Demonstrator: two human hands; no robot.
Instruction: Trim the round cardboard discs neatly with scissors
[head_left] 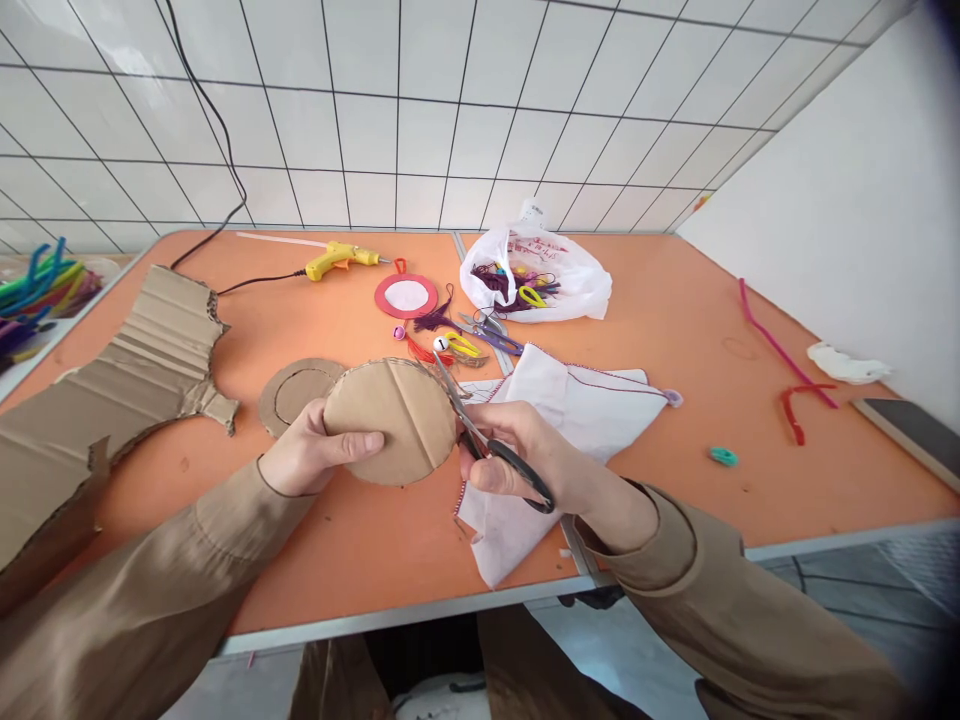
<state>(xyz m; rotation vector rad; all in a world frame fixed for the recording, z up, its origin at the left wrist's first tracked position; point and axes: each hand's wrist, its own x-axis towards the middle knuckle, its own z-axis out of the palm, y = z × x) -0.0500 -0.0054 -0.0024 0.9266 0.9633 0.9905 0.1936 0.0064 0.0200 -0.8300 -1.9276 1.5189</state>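
Note:
My left hand (304, 450) grips a round cardboard disc (394, 415) by its left edge, thumb on top, above the table. In my right hand (525, 450) is a pair of black-handled scissors (517, 470), fingers around the handles, blades pointing up and away along the disc's right edge. Partly behind the disc lies a cardboard ring (289, 390). Under my right hand a white cloth piece (600, 400) with dark red stitching is spread on the table.
A yellow glue gun (341, 260), a red-rimmed round ornament (406, 296), purple-handled scissors (491, 335) and a white plastic bag (577, 280) of tassels lie at the back. Torn cardboard (135, 360) covers the left; red pipe cleaners (795, 415) and a phone-like dark slab (911, 435) are right.

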